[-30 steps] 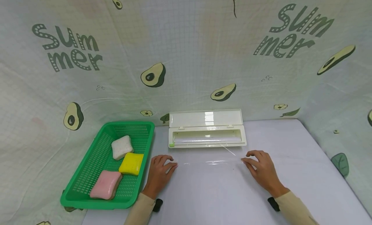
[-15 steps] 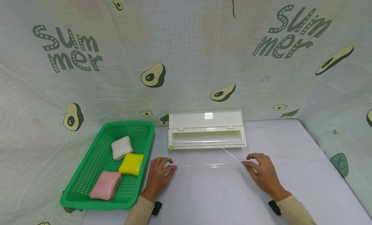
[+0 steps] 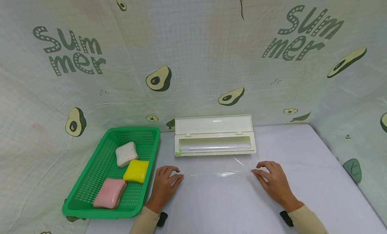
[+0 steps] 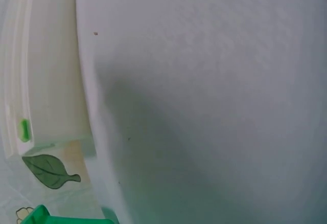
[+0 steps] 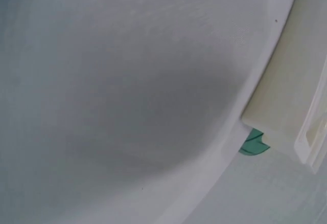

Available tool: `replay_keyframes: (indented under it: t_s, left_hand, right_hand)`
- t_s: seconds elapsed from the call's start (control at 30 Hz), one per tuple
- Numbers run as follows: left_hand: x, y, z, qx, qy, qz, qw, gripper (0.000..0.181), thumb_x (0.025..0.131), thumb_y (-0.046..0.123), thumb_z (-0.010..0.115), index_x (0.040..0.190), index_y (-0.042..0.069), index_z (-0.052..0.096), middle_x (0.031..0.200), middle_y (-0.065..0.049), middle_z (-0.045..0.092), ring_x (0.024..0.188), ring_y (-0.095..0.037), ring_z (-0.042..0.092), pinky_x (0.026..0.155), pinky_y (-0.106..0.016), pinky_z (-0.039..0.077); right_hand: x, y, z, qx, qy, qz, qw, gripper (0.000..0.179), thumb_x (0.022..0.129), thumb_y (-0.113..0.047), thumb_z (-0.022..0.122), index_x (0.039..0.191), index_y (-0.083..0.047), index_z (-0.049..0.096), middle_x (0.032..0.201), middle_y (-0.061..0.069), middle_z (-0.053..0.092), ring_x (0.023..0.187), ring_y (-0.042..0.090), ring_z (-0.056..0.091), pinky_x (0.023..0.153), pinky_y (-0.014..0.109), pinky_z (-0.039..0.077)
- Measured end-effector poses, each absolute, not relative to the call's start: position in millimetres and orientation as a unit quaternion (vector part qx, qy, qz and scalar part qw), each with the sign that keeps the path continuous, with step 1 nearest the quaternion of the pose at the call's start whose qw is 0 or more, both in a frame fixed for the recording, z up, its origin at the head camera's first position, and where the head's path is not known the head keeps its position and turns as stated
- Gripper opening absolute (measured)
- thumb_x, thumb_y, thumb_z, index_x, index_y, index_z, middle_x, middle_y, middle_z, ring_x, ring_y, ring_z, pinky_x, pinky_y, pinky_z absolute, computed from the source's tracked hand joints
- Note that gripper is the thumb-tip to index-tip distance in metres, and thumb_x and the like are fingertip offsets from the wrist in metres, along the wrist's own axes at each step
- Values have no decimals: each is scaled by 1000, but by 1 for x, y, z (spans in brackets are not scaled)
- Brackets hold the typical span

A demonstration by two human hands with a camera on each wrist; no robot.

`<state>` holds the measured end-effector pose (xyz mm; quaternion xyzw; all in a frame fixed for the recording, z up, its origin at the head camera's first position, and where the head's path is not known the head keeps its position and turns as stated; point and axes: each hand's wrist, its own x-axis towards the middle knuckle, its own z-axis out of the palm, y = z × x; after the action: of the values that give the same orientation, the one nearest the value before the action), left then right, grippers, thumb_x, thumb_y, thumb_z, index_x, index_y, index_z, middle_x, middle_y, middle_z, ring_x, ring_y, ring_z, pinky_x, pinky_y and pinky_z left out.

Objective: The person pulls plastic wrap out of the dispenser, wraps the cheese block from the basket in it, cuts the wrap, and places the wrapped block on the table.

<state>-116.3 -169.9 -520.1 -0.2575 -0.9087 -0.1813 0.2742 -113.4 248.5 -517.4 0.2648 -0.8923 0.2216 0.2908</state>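
Note:
A sheet of clear cling film (image 3: 225, 174) stretches across the white table between my two hands in the head view. My left hand (image 3: 164, 185) pinches its left corner between thumb and forefinger; my right hand (image 3: 272, 183) pinches the right corner the same way. Behind the film stands a white cling film dispenser (image 3: 213, 124), lid raised, with the film roll (image 3: 214, 146) inside it. A green slider (image 4: 24, 130) marks the dispenser's left end in the left wrist view. Neither wrist view shows the fingers, only table, shadow and the dispenser's side (image 5: 286, 91).
Left of my left hand, a green plastic basket (image 3: 102, 166) holds a white sponge (image 3: 126, 154), a yellow sponge (image 3: 136, 171) and a pink sponge (image 3: 109, 193). A printed avocado cloth (image 3: 193, 59) hangs close behind the dispenser. The white table (image 3: 211, 207) extends toward me.
Both hands have drawn slightly toward me, keeping their pinch, and the film's front edge has come with them, a little farther from the dispenser. The basket and sponges stay put.

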Motion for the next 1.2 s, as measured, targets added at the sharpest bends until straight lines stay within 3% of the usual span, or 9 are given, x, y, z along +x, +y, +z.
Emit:
replay_keyframes:
  t_s: [1.2]
  left_hand:
    - [-102,-173,-522,-277,-905,-176,271,11,78,28,74,84,19,75,94,6,57,94,-18,50,86,-38,35]
  right_hand:
    - [-97,250,-517,269,-893,218,286,47,96,-46,40,85,-15,74,91,2,57,89,27,51,83,42,32]
